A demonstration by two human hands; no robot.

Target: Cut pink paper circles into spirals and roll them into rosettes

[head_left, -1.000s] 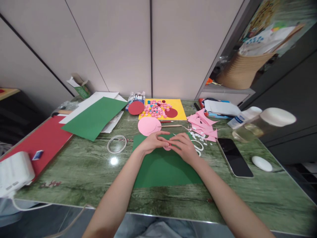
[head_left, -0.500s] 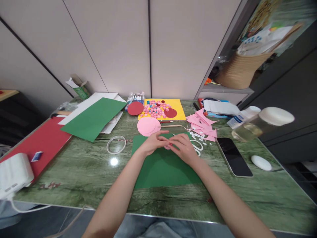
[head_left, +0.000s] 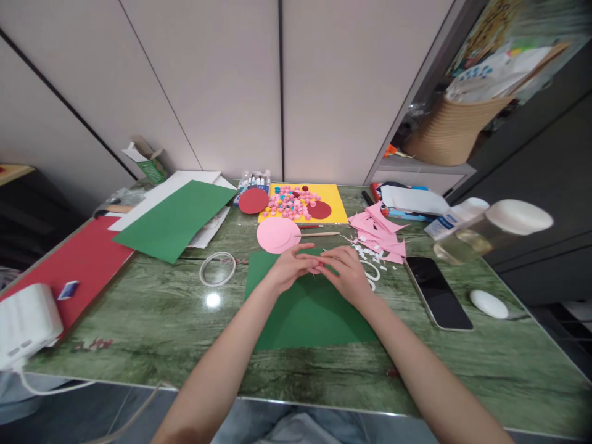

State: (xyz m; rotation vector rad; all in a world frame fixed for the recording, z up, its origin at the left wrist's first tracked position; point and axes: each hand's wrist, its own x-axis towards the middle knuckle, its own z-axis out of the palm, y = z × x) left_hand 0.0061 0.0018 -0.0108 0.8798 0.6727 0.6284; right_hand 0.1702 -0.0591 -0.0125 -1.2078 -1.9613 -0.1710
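Note:
My left hand [head_left: 292, 267] and my right hand [head_left: 346, 271] meet over a dark green paper sheet [head_left: 314, 320]. Between their fingertips is a small pink paper piece [head_left: 317, 266], pinched from both sides and mostly covered by the fingers. White scissor handles [head_left: 372, 271] show beside my right hand; the blades are hidden. Just beyond my left hand lie pink paper circles [head_left: 276, 235], next to a thin wooden stick [head_left: 319, 234]. Farther back, many small pink, yellow, blue and red pieces [head_left: 293, 203] are heaped on a yellow sheet [head_left: 335, 197].
Pink paper scraps [head_left: 377, 229] and white bits lie to the right, near a phone [head_left: 437, 293], a white oval object [head_left: 488, 304] and a bottle [head_left: 490, 231]. On the left are a tape roll [head_left: 217, 269], green paper [head_left: 178, 219], red paper [head_left: 92, 271] and a white charger [head_left: 30, 327].
My fingers have shifted slightly around the pink paper piece, and its visible outline has changed. Both hands stay in about the same place; the things around lie as before.

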